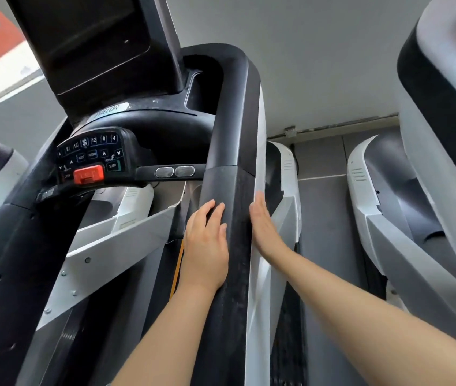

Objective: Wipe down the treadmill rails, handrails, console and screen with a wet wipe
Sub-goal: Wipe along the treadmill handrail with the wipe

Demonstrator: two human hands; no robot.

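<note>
**Right handrail under both hands; no wipe in sight**

The right handrail [229,207], a thick black padded bar running from the lower frame up and curving over towards the console, has a hand on each side. Left hand [207,246] lies flat on its inner face, fingers straight and slightly spread, holding nothing that I can see. Right hand [263,224] presses edge-on against its outer face where black padding meets the silver side rail [257,274]; fingers straight, palm hidden, so whether a wipe is under it cannot be told. No wet wipe is visible anywhere.

Surface of the handrail looks dull and speckled, no obvious wet sheen. Judgement: this bar is being worked or is about to be; not clearly finished.

Outward: the cross bar with two oval metal sensors [175,171], the keypad [93,153] with its red stop switch [88,174], and the dark screen [87,37] above show no streaks or moisture that I can make out. The left handrail [12,246] is at frame edge, likewise unreadable.

Judgement: console, screen and left side probably remain. Neighbouring treadmill [416,218] to the right.
</note>
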